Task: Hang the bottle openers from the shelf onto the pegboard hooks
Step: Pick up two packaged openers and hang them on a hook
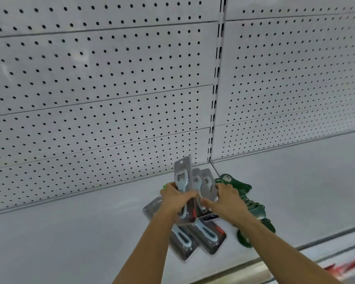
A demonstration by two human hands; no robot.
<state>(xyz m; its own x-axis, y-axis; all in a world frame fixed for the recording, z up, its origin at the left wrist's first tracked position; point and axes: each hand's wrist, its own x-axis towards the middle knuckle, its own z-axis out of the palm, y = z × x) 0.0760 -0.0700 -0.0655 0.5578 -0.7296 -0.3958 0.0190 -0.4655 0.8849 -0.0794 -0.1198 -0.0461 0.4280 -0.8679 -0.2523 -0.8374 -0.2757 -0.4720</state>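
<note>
Pegboard (pixel 111 78) bare, nothing hung yet. Left hand (pixel 175 198) and right hand (pixel 226 198) hold carded openers (pixel 182 177); more on shelf (pixel 70 232).

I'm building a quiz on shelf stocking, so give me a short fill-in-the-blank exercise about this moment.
1. The left hand holds a carded bottle opener standing ____.
2. The wall behind the shelf is a white ____ full of small holes.
3. The loose openers to the right of the right hand are coloured ____.

Missing words: upright; pegboard; green
</note>
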